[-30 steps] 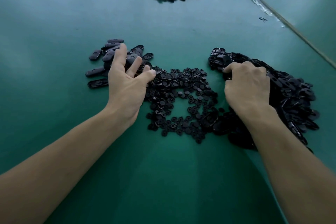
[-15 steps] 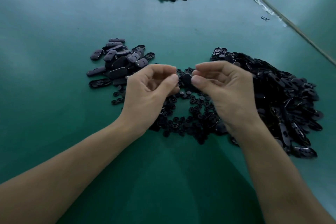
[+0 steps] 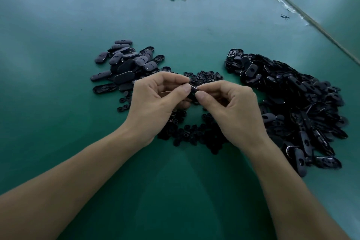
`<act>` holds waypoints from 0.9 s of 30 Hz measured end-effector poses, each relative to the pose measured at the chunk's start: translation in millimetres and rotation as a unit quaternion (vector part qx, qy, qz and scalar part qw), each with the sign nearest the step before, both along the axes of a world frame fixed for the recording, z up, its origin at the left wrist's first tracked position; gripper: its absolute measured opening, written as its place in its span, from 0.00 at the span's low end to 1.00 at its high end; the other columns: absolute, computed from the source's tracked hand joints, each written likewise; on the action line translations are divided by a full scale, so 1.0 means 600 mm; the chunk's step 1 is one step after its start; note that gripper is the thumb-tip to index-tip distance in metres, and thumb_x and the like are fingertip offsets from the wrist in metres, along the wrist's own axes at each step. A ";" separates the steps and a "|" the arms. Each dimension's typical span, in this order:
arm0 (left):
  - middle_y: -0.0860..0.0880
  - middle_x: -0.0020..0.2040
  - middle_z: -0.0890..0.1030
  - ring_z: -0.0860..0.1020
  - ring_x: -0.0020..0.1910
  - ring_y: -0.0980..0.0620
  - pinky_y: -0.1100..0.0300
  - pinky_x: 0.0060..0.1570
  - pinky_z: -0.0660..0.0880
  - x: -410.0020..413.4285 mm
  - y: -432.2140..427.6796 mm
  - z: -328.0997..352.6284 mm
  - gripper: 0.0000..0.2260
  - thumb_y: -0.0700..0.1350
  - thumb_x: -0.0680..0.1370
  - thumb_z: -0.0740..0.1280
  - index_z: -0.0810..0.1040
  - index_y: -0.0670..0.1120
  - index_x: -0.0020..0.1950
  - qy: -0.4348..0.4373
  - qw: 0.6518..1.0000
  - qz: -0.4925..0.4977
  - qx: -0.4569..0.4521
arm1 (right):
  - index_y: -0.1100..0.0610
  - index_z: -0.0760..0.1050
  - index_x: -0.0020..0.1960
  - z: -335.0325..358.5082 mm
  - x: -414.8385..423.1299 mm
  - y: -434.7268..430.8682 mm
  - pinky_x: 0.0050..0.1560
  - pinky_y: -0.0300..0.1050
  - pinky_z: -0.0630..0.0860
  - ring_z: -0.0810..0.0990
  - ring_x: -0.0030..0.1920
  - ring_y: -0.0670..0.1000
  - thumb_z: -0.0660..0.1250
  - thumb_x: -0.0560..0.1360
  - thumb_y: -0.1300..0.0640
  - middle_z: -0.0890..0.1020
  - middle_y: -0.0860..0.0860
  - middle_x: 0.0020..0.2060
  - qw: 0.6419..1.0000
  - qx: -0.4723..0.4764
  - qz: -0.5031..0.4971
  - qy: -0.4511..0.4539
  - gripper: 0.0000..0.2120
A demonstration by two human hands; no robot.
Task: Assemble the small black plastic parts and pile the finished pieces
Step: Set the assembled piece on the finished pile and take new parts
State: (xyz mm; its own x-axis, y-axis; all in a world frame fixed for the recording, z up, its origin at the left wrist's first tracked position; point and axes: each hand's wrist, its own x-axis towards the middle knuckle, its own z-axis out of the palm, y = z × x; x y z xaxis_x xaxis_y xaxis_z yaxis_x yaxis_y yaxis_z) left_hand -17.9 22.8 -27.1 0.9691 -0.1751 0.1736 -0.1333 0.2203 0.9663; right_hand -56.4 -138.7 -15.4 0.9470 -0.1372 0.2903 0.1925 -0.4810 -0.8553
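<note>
Assembly is in hand: right of the pile of finished oblong black plastic pieces (image 3: 124, 64), the left hand (image 3: 155, 101) is pinched on a small black plastic part (image 3: 193, 91), likewise pinched by the right hand (image 3: 233, 109); pressing together is judged necessary next.

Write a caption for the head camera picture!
Left hand and right hand pinch one small black part together above the green table.
</note>
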 end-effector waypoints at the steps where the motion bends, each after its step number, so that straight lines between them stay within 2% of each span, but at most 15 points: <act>1: 0.48 0.38 0.85 0.84 0.37 0.53 0.62 0.38 0.80 0.000 0.000 -0.001 0.04 0.34 0.76 0.72 0.83 0.43 0.47 0.002 1.000 0.000 -0.001 | 0.47 0.84 0.48 0.000 0.000 0.001 0.47 0.41 0.80 0.84 0.43 0.43 0.74 0.76 0.56 0.86 0.41 0.40 1.000 -0.001 0.001 -0.003 0.05; 5: 0.45 0.37 0.85 0.85 0.37 0.49 0.62 0.37 0.80 0.000 0.002 -0.001 0.03 0.35 0.78 0.71 0.82 0.42 0.49 0.005 1.000 -0.013 0.018 | 0.49 0.84 0.49 0.001 0.002 -0.001 0.45 0.32 0.76 0.83 0.42 0.41 0.73 0.76 0.58 0.85 0.40 0.39 0.999 0.000 -0.026 -0.029 0.05; 8: 0.47 0.37 0.85 0.84 0.36 0.51 0.63 0.37 0.80 0.000 0.001 0.000 0.05 0.35 0.78 0.70 0.82 0.43 0.52 0.006 1.000 -0.010 0.010 | 0.50 0.85 0.53 0.000 0.002 -0.004 0.45 0.29 0.74 0.83 0.43 0.40 0.70 0.79 0.55 0.84 0.38 0.39 0.996 -0.056 -0.070 -0.028 0.05; 10: 0.48 0.38 0.85 0.84 0.37 0.53 0.62 0.37 0.80 0.002 0.001 0.000 0.06 0.34 0.79 0.68 0.82 0.43 0.52 0.015 1.000 0.001 -0.010 | 0.51 0.84 0.56 -0.001 0.001 -0.005 0.51 0.37 0.77 0.81 0.46 0.43 0.70 0.79 0.54 0.84 0.41 0.42 0.988 -0.133 -0.076 -0.015 0.07; 12: 0.48 0.39 0.85 0.83 0.39 0.53 0.62 0.39 0.81 0.004 0.001 0.001 0.06 0.32 0.79 0.68 0.82 0.42 0.51 0.025 0.999 0.009 -0.028 | 0.51 0.83 0.59 -0.003 -0.001 -0.001 0.56 0.46 0.75 0.78 0.51 0.50 0.70 0.78 0.51 0.83 0.46 0.46 0.970 -0.234 -0.068 0.002 0.10; 15: 0.48 0.38 0.84 0.83 0.40 0.53 0.62 0.39 0.81 0.003 0.000 0.001 0.06 0.31 0.78 0.68 0.80 0.41 0.50 0.035 0.998 0.017 -0.040 | 0.49 0.82 0.61 -0.004 -0.002 0.010 0.58 0.47 0.70 0.73 0.55 0.52 0.68 0.79 0.47 0.79 0.49 0.50 0.948 -0.312 -0.055 0.042 0.13; 20: 0.47 0.38 0.83 0.83 0.39 0.52 0.61 0.40 0.81 0.001 -0.001 0.003 0.06 0.31 0.78 0.68 0.80 0.40 0.51 0.036 0.998 0.022 -0.040 | 0.49 0.83 0.57 -0.002 -0.004 0.019 0.55 0.44 0.68 0.71 0.54 0.50 0.67 0.80 0.49 0.73 0.46 0.45 0.945 -0.315 -0.069 0.043 0.10; 27: 0.46 0.40 0.84 0.84 0.40 0.52 0.61 0.41 0.81 -0.001 -0.001 0.002 0.07 0.31 0.78 0.69 0.81 0.41 0.52 0.029 0.999 0.025 -0.033 | 0.54 0.81 0.53 -0.002 -0.001 0.019 0.55 0.48 0.72 0.74 0.52 0.52 0.63 0.83 0.54 0.78 0.49 0.48 0.955 -0.283 -0.083 0.020 0.09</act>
State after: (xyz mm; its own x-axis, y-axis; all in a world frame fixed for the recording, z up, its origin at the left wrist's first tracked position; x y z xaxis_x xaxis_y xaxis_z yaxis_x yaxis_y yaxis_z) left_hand -18.8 22.3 -25.8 0.9851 -0.1167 0.1264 -0.0897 0.2785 0.9562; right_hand -57.1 -127.1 -16.6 0.9376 -0.1184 0.3269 0.0459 -0.8899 -0.4539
